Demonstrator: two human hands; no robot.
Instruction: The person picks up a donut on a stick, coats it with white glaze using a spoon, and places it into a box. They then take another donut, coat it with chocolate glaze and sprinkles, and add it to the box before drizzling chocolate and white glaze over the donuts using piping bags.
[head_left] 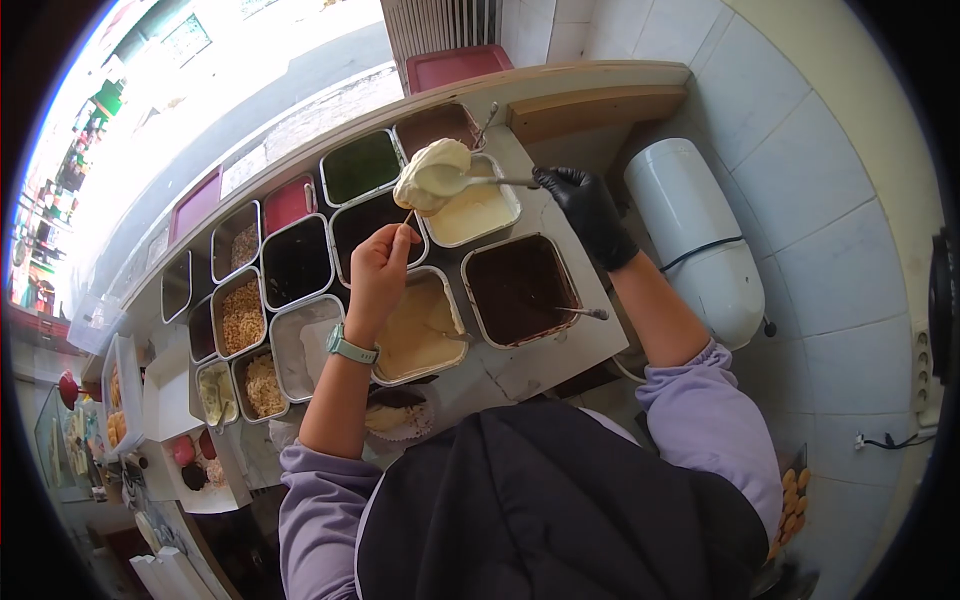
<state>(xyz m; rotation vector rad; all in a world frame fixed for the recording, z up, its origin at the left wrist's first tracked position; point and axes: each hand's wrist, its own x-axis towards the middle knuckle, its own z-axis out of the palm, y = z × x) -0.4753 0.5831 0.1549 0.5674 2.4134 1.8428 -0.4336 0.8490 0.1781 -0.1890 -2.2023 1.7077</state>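
My left hand [380,268], bare and with a watch at the wrist, pinches a thin stick below a cream-coated piece [432,170]. In my right hand [590,212], which wears a black glove, is the handle of a metal spoon [500,182]. The spoon's bowl rests against the cream on the piece. Beneath and just right of it sits a container of pale cream [470,215]. A container of dark brown sauce [520,290] stands nearer to me, and one of beige cream [415,335] lies beside my left wrist.
Containers of chopped nuts [242,315], green filling [360,168] and dark sauce [297,262] fill the counter's left side. A white machine [695,240] stands at the right. Near my body is a paper-lined item [398,412]. An open box [205,480] is at lower left.
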